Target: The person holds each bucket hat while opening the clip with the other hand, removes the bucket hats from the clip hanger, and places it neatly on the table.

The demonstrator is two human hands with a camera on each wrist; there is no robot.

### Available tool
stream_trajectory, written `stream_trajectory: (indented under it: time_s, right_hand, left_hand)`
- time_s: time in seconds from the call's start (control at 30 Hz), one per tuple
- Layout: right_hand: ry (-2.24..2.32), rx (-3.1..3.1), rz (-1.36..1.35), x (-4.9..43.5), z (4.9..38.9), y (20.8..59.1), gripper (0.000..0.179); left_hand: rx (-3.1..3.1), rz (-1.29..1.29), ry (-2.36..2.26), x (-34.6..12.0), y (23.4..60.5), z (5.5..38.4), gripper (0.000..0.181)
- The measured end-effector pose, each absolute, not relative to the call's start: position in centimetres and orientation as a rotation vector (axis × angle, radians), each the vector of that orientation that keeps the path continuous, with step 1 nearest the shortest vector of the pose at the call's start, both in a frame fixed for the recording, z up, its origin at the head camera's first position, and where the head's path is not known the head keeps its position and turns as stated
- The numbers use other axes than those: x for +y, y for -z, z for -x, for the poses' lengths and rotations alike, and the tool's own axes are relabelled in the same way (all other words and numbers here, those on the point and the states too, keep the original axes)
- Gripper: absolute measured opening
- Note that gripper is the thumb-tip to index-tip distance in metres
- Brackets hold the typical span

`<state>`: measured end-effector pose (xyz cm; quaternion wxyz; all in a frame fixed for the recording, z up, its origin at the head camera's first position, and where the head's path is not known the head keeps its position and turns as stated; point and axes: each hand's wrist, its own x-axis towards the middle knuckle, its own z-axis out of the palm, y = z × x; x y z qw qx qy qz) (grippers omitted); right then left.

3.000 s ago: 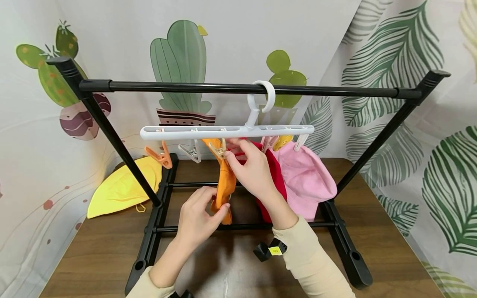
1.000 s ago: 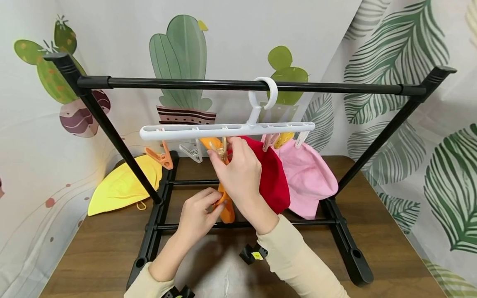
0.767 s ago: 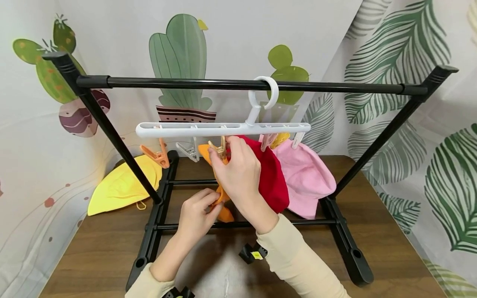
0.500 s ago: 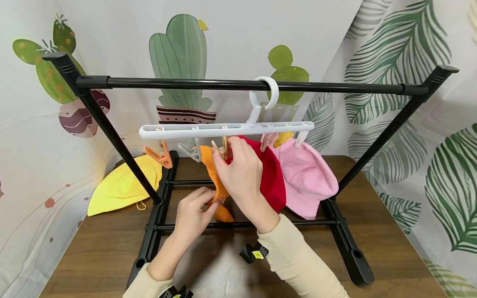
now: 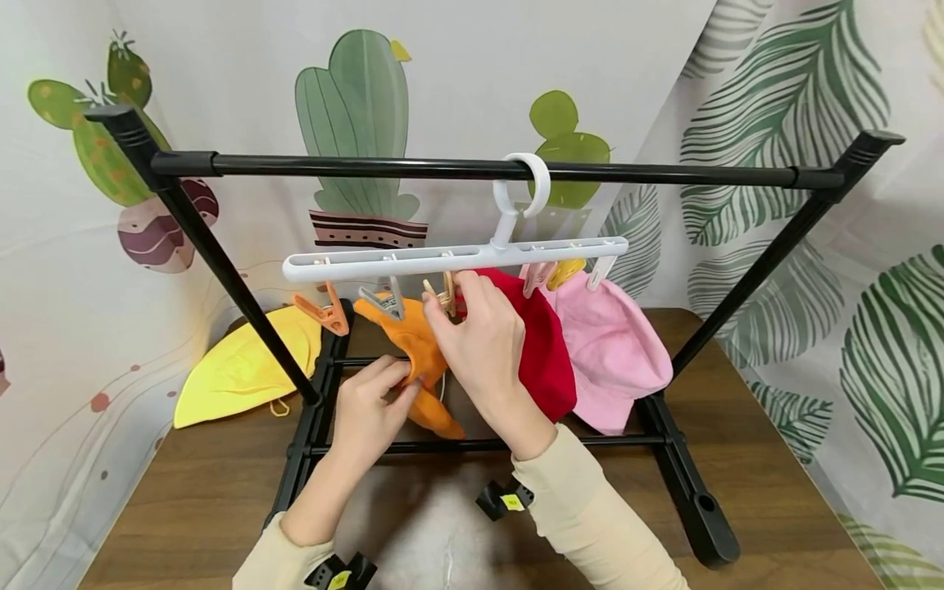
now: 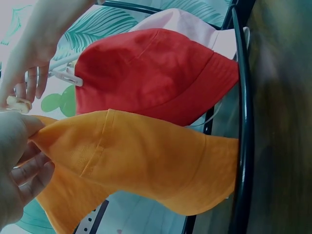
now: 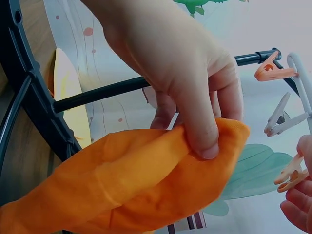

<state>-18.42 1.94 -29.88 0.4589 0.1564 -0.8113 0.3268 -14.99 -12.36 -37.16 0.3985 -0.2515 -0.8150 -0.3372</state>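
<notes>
My left hand (image 5: pixel 367 406) pinches an orange bucket hat (image 5: pixel 415 338) by its cloth, and the hat hangs below the white hanger (image 5: pixel 413 261). In the right wrist view the left thumb lies over the orange cloth (image 7: pixel 122 180). My right hand (image 5: pixel 483 340) pinches a beige clothespin (image 5: pixel 449 292) under the hanger bar; the left wrist view shows the orange hat (image 6: pixel 146 156) apart from that clothespin (image 6: pixel 18 104). A red bucket hat (image 5: pixel 546 356) hangs behind the right hand, with a pink bucket hat (image 5: pixel 608 344) to its right.
The hanger hooks over a black rack's top rail (image 5: pixel 354 166). An orange clothespin (image 5: pixel 324 313) and a grey clothespin (image 5: pixel 387 301) hang left of my right hand. A yellow bucket hat (image 5: pixel 251 369) lies at the left on the wooden table (image 5: pixel 184 508).
The orange hat has moved left, out from the beige clothespin, and spread wider behind the grey one. My left hand has shifted left with it; the right stays at the beige clothespin.
</notes>
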Motion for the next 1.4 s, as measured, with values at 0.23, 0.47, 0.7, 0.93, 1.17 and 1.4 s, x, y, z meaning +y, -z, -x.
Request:
stream_trajectory:
  time_s: [0.23,0.47,0.7,0.93,1.17,1.4]
  right_hand:
    - [-0.813,-1.996,-0.389,2.0,18.4,29.8,0.020]
    - [-0.833,-1.994,-0.395,2.0,18.4,29.9,0.021]
    - [-0.833,-1.990,-0.397,2.0,18.4,30.0,0.021]
    - [-0.822,-1.994,-0.398,1.9,18.5,30.0,0.023]
    - [-0.808,-1.998,-0.383,1.7,18.5,29.9,0.023]
    - [-0.807,-1.995,-0.376,1.6,18.6,29.9,0.022]
  left_hand:
    - [-2.067,0.612,0.878,-13.3,36.2,15.5,0.009]
    - [-2.073,0.588,0.897,-14.1,35.4,15.8,0.009]
    - [-2.128,0.607,0.896,-14.8,35.2,15.7,0.011]
    - [-2.165,0.617,0.857,-16.0,34.8,15.9,0.011]
    - [-2.200,0.603,0.821,-17.3,34.7,15.9,0.010]
    - [-2.241,0.608,0.785,-18.1,34.4,15.6,0.007]
